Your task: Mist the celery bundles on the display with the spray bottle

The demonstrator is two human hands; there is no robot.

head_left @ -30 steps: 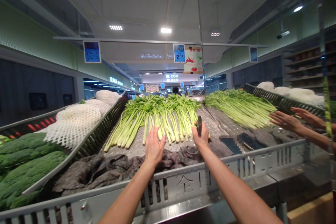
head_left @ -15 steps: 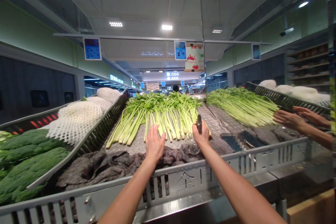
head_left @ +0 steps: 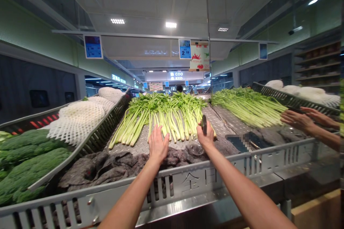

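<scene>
Celery (head_left: 163, 114) lies in a leafy row on a textured metal shelf (head_left: 145, 136), stalk ends toward me. My left hand (head_left: 158, 145) is open, palm down, with its fingertips by the cut ends in the middle; I cannot tell whether they touch. On the right, my right hand (head_left: 205, 137) is closed around what looks like a spray bottle (head_left: 204, 124). Its black head rises above the fist, and a clear rounded body shows faintly below. Crumpled dark grey cloth (head_left: 118, 166) lies along the shelf front, beneath both hands.
A grey slotted rail (head_left: 193, 180) runs across the front. Left of a black crate wall (head_left: 107, 127) are broccoli (head_left: 34, 164) and produce in white foam nets (head_left: 76, 118). On the right, a mirror (head_left: 249, 109) reflects the celery and my hands. Price signs (head_left: 185, 49) hang overhead.
The view has tilted slightly, so the shelf and signs sit a little higher in the picture. Both hands keep nearly the same place and shape, and the celery lies as before.
</scene>
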